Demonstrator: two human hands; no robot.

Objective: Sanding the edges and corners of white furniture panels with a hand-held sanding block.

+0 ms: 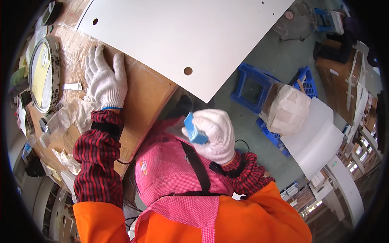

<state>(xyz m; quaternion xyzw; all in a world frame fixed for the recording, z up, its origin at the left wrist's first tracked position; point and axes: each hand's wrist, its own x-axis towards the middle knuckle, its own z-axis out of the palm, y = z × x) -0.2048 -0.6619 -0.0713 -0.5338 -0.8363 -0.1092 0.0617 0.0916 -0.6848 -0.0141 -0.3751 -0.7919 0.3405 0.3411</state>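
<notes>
Small blue block [195, 131] is gripped in the right hand [214, 135], white knit glove, fingers curled narrow around it; only the block's upper end and one side are seen past the fingers. It is held off the counter, above the pink checked apron [170, 170], below the near corner of the large white flat panel with round holes [190, 32]. The left hand [105, 79], also in a white knit glove, is laid flat with fingers spread wide on the brown cardboard-covered counter [142, 97], fingertips touching or just under the panel's edge; nothing is held in it. The block is well apart from the left hand, to its right and lower in view. Red-black plaid sleeve covers are worn on both forearms over orange sleeves. Near the left hand: crumpled white cloth [81, 111], a round yellow-faced tin lid [42, 73] further left. On the floor to the right, blue plastic stools [253, 85] and a white wrapped bundle [289, 109] are seen.
</notes>
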